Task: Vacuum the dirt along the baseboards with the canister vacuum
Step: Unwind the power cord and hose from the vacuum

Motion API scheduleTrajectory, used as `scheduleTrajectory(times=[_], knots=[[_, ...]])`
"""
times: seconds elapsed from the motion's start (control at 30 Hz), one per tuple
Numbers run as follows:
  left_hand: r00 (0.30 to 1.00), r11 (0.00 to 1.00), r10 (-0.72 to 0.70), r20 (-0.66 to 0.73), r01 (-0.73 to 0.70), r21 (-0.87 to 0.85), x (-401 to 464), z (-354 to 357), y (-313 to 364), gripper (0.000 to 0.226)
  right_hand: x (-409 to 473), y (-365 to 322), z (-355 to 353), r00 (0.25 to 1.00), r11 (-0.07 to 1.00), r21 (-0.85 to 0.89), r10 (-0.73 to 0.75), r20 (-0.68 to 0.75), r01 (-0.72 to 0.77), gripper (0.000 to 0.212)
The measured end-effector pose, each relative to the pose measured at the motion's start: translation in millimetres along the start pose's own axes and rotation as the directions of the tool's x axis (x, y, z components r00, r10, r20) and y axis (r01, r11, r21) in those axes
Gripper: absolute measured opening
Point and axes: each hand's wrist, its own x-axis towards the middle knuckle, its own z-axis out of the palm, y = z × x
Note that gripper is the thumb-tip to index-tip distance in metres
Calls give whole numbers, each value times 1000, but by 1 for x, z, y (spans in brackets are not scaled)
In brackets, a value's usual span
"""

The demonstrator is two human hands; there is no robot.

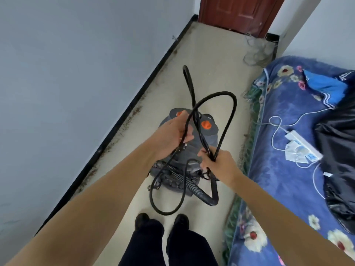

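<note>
I'm looking down at my 2 hands over the vacuum (189, 135), a gray round one w/ orange knobs, sitting on the pale floor (211, 60) right in front of my black shoes (142, 220). My right hand (218, 163) is closed tight around a bunch of black cord (229, 116), and big loops stick up from my fist, one tall and thin, one wide and round. My left hand (172, 137) is just beside it, a bit higher, w/ the fingers curled on another bit of the same cord near the plug end. The hands are close but not touching. More cord hangs down in a loop to the floor by my shoes. The ribbed hose (194, 184) lies bent across the near side of the vacuum. On the left, brown dirt (132, 114) sits in a line along the black baseboard (123, 121) under the gray wall (67, 73). On the right is a bed w/ a blue flower blanket (284, 169). A white power strip (302, 145) w/ white wires lies on it. A red-brown door (238, 12) is at the far end.
</note>
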Motion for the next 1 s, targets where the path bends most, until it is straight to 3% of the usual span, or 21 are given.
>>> scheduleTrajectory(times=[0.07,0.17,0.33,0.43,0.57,0.67,0.77,0.83,0.87,0.93,1.0], knots=[[998,995,63,28,-65,76,-16,-2,14,46,4,-12,-8,999,1000,-18,14,47,-13,22],[991,977,134,-15,-130,167,-45,-16,32,40,8,-19,-26,995,984,-179,23,93,-5,28],[914,977,194,-355,-149,150,-104,-65,57,48,-6,-20,-52,998,862,-504,-19,64,49,35],[849,936,268,-454,-118,333,-147,-84,58,55,-22,-34,-40,998,737,-672,-40,57,68,47],[829,781,385,-405,-60,621,-201,-86,53,64,-42,-80,-11,983,614,-768,-111,147,184,48],[744,730,476,-469,-37,682,-236,-96,51,63,-56,-131,-1,947,393,-886,97,306,245,37],[642,763,505,-577,-21,646,-267,-120,46,58,-78,-187,-2,945,119,-957,166,283,266,20],[637,715,494,-593,91,693,-286,-136,40,57,-95,-225,-13,972,-43,-977,114,205,211,18],[669,668,457,-587,178,723,-293,-143,37,56,-103,-245,-20,983,-98,-979,57,172,177,16],[757,582,291,-585,345,736,-304,-151,29,52,-116,-283,-38,980,-116,-985,-136,144,128,14],[825,553,36,-564,454,699,-307,-153,19,47,-127,-312,-49,893,-93,-982,-408,189,165,15]])
